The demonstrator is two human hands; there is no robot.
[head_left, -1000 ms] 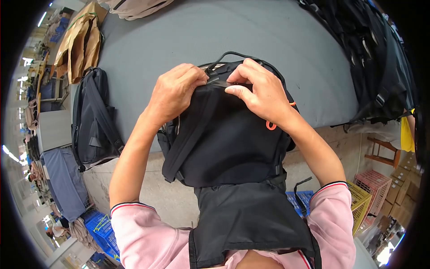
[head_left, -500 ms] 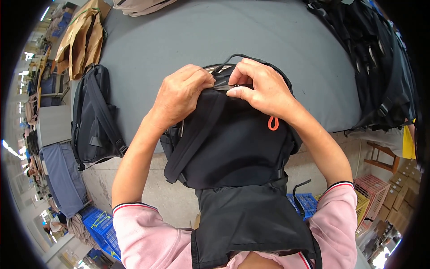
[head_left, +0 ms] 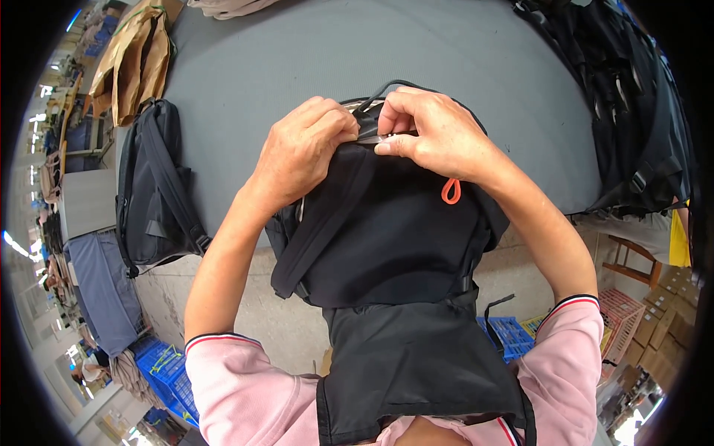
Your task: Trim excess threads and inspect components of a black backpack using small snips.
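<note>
Black fabric fills the middle of our view: a black backpack (head_left: 387,230) rests against our front at the near edge of the grey table (head_left: 446,67), its top edge lying on the table and its base hanging down toward our dark apron (head_left: 416,364). Its long axis runs away from us, top pointing across the table.

Our left hand (head_left: 305,152) is closed in a pinch on the fabric at the top opening, likely to keep it taut. Our right hand (head_left: 435,134) is closed too, fingertips pinching what seems to be the zip at that same edge, touching the left hand. An orange pull loop (head_left: 451,191) hangs just below the right hand.

Another black backpack (head_left: 152,193) lies on the table to our left, well apart.
</note>
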